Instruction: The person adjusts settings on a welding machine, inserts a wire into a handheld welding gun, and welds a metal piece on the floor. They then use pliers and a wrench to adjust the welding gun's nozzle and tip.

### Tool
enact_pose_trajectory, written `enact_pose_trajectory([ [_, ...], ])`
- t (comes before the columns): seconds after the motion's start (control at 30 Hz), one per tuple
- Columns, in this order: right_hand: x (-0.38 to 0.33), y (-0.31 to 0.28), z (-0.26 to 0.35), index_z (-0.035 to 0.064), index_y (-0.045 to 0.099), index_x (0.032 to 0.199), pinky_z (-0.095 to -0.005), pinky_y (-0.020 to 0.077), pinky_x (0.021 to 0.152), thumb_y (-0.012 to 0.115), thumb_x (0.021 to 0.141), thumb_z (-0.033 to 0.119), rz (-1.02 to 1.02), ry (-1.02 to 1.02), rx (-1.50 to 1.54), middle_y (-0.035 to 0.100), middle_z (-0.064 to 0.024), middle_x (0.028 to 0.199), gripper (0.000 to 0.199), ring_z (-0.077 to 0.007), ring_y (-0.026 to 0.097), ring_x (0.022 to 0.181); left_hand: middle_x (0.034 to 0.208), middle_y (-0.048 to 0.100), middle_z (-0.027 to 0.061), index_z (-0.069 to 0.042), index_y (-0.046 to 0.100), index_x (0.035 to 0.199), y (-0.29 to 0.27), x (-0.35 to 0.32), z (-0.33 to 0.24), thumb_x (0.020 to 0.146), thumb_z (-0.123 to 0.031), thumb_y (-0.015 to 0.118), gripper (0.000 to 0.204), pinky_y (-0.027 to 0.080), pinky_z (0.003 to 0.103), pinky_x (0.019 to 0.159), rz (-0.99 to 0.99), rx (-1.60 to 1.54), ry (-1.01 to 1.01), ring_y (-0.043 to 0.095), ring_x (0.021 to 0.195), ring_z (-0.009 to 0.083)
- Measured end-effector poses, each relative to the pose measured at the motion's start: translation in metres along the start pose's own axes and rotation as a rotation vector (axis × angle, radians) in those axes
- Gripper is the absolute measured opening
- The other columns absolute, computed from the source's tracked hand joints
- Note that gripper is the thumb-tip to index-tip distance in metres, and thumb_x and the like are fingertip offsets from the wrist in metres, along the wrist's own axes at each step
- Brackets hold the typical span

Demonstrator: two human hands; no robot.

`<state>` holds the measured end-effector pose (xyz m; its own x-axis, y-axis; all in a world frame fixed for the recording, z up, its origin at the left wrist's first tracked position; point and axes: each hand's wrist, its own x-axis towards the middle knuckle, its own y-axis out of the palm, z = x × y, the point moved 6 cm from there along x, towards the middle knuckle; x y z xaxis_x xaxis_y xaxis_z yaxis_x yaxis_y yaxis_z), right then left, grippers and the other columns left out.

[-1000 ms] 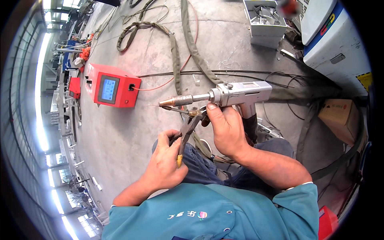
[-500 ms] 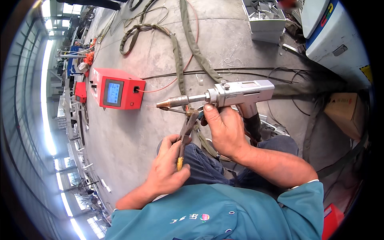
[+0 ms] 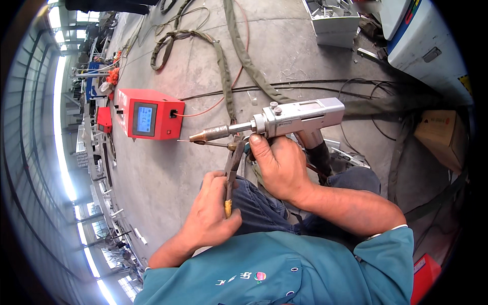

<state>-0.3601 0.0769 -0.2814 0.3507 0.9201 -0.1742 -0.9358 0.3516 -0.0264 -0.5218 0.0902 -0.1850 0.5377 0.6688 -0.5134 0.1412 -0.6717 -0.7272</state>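
Observation:
A silver welding gun lies across the middle of the view, its copper-coloured nozzle pointing left. My right hand is closed around it from below, thumb up by the knurled collar; the underside of the grip is hidden. My left hand is wrapped round a pair of pliers with a yellow handle end. The plier jaws reach up to a small brass fitting under the gun's barrel. From that fitting a thin wire-feed tube runs left beneath the nozzle, and fine wire sticks out past the tip.
A red control box with a lit screen stands on the concrete floor, front left. Sleeved hoses and black cables cross the floor. To the right are a bin of metal offcuts, a white machine and a cardboard box.
The gun has shifted a little left and slightly down at the nozzle end, and my right hand has moved with it. The pliers' jaws have swung slightly left, still at the brass fitting.

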Motion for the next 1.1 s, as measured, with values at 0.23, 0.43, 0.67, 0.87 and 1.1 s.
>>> enact_pose_trajectory([
  [0.23,-0.001,0.002,-0.001,-0.0016,0.069,0.102,-0.0548,0.0501,0.075,0.049,0.103,0.049,0.029,0.009,0.042,0.069,-0.0262,0.08,0.054,-0.0488,0.066,0.08,0.121,0.057,0.0171,-0.002,0.041,0.141,0.001,0.005,0.015,0.07,-0.018,0.077,0.082,0.049,0.043,0.099,0.056,-0.088,-0.246,0.06,0.114,0.0343],
  [0.43,-0.001,0.003,0.0,0.0002,0.071,0.098,-0.0546,0.0502,0.074,0.05,0.102,0.052,0.021,-0.01,0.031,0.068,-0.0253,0.078,0.056,-0.0479,0.067,0.08,0.114,0.059,0.0174,-0.002,0.042,0.139,0.002,0.008,0.018,0.067,-0.021,0.076,0.082,0.049,0.046,0.094,0.125,0.029,-0.308,0.06,0.108,0.0352],
  [0.67,-0.003,0.003,-0.017,0.0004,0.073,0.096,-0.0522,0.0506,0.074,0.052,0.1,0.051,0.035,0.095,0.086,0.069,-0.0233,0.077,0.055,-0.0462,0.067,0.078,0.105,0.058,0.0205,-0.001,0.044,0.126,0.012,0.014,0.017,0.067,-0.02,0.074,0.068,0.05,0.048,0.085,0.123,0.052,-0.25,0.06,0.097,0.0389],
  [0.87,-0.005,0.004,-0.02,0.0026,0.074,0.089,-0.0492,0.0505,0.076,0.054,0.097,0.047,-0.034,0.137,0.197,0.07,-0.0239,0.081,0.049,-0.0444,0.068,0.083,0.099,0.054,0.0237,0.004,0.041,0.12,0.014,0.017,0.015,0.067,-0.015,0.069,0.063,0.047,0.052,0.081,0.104,0.077,-0.126,0.056,0.091,0.0452],
  [1.1,-0.006,0.006,-0.022,0.0018,0.073,0.089,-0.0439,0.0496,0.078,0.055,0.097,0.045,-0.02,0.184,0.271,0.07,-0.0206,0.081,0.047,-0.0381,0.068,0.083,0.098,0.054,0.0241,0.004,0.041,0.119,0.016,0.019,0.023,0.066,-0.014,0.07,0.064,0.048,0.053,0.081,0.081,0.125,-0.061,0.057,0.09,0.0462],
])
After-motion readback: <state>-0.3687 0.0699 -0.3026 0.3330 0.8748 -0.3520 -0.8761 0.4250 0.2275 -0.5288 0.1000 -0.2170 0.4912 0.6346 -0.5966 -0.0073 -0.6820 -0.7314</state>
